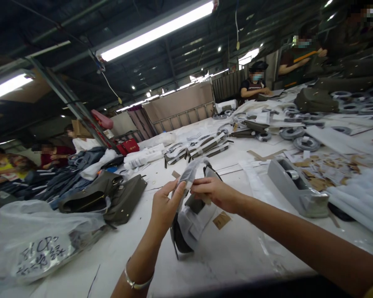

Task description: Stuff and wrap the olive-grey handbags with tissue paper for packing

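Both hands meet over the middle of the table on a dark olive strap, its upper part (190, 172) wrapped in clear plastic and arched upward. My left hand (164, 207), with a bangle on the wrist, pinches the wrap from the left side. From the right, my right hand (219, 192) closes its fingers on the same wrap. Below the hands, the strap's loose lower part, with white sheeting (191, 225) around it, rests on the tabletop. A small brown paper piece (221, 220) lies just right of it. The fingertips partly cover the spot they grip.
A grey tape dispenser (294, 186) stands to the right, near scattered brown paper pieces (329, 169). Olive bags (126, 198) and a marked plastic bag (49, 244) lie left. Wrapped straps (199, 147) and coiled rolls (306, 142) are farther back. Several people work around the tables.
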The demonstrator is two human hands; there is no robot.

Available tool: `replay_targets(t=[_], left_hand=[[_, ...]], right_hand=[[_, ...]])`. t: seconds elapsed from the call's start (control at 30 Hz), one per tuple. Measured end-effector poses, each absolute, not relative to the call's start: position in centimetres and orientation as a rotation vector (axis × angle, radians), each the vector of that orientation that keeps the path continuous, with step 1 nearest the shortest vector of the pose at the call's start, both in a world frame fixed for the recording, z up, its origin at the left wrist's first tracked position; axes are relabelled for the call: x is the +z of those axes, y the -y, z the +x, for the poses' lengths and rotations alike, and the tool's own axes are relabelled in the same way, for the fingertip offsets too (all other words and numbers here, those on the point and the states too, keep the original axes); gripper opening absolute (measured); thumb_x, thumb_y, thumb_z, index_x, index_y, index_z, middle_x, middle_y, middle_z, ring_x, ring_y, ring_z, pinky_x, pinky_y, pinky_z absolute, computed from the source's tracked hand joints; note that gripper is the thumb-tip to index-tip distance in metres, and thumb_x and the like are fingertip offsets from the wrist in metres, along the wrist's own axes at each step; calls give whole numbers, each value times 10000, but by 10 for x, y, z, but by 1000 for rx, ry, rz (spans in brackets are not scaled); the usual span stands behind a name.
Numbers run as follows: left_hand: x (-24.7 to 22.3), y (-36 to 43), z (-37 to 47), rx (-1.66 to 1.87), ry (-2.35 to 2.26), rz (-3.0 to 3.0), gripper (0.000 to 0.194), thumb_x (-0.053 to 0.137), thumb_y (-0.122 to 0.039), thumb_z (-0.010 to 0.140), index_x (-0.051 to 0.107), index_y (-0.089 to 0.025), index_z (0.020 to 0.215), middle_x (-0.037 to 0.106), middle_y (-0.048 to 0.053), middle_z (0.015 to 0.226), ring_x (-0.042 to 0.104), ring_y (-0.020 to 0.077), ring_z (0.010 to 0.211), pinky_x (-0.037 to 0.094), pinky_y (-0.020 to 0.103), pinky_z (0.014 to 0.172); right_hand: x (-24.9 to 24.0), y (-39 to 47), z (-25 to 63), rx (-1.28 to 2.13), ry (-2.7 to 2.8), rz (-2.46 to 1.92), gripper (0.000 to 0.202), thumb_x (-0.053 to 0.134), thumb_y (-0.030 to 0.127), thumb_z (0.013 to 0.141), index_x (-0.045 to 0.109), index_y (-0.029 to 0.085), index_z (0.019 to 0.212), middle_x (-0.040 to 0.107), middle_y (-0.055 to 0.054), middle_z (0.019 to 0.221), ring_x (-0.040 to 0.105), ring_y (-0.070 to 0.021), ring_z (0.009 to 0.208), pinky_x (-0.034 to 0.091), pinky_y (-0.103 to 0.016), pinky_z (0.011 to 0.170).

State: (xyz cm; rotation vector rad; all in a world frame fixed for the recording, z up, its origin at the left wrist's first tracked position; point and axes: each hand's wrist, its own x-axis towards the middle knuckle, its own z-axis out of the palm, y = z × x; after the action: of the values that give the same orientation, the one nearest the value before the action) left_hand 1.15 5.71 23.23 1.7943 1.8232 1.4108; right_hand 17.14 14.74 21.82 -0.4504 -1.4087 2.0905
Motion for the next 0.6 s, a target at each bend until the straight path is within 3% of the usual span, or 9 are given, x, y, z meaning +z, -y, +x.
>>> replay_targets(t=[0.2, 0.33, 0.4, 0.5, 0.6], left_hand=[[232, -56, 18, 1387, -1896, 2085, 288, 526, -376, 958, 711, -253, 1143, 695, 54, 1066, 634, 195, 984, 469, 307, 879], [225, -59, 21, 1451, -1932, 2079, 262, 547, -370, 944, 727, -255, 1096, 639, 68, 1035, 614, 207, 1009, 476, 330, 899], [220, -62, 21, 1547, -1855, 1945, 288, 587, -381, 921, 686, -272, 1168, 613, 60, 1083, 616, 199, 1009, 487, 331, 906], [215, -66, 23, 1727, -1656, 1516, 634, 694, -410, 843, 435, -327, 1417, 523, 71, 1317, 645, 149, 895, 537, 298, 807], [213, -69, 26, 1777, -1487, 1181, 903, 759, -399, 790, 223, -343, 1514, 463, 103, 1423, 646, 118, 869, 537, 269, 802]], right_hand=[[225, -143, 176, 2138, 1319, -446, 362, 766, 510, 755, 781, 170, 877, 725, -50, 858, 620, -163, 801, 494, -273, 793], [223, -143, 172, 2097, 1335, -470, 345, 782, 488, 753, 773, 163, 869, 731, -52, 834, 632, -162, 751, 486, -262, 724], [223, -143, 171, 2099, 1345, -510, 347, 781, 499, 750, 767, 165, 842, 728, -48, 810, 623, -152, 708, 474, -249, 664], [225, -144, 172, 2096, 1363, -542, 348, 778, 501, 753, 760, 158, 811, 712, -30, 742, 590, -121, 631, 446, -224, 598], [228, -144, 171, 2087, 1372, -554, 330, 787, 474, 748, 757, 148, 790, 699, -22, 713, 569, -106, 606, 442, -215, 586]])
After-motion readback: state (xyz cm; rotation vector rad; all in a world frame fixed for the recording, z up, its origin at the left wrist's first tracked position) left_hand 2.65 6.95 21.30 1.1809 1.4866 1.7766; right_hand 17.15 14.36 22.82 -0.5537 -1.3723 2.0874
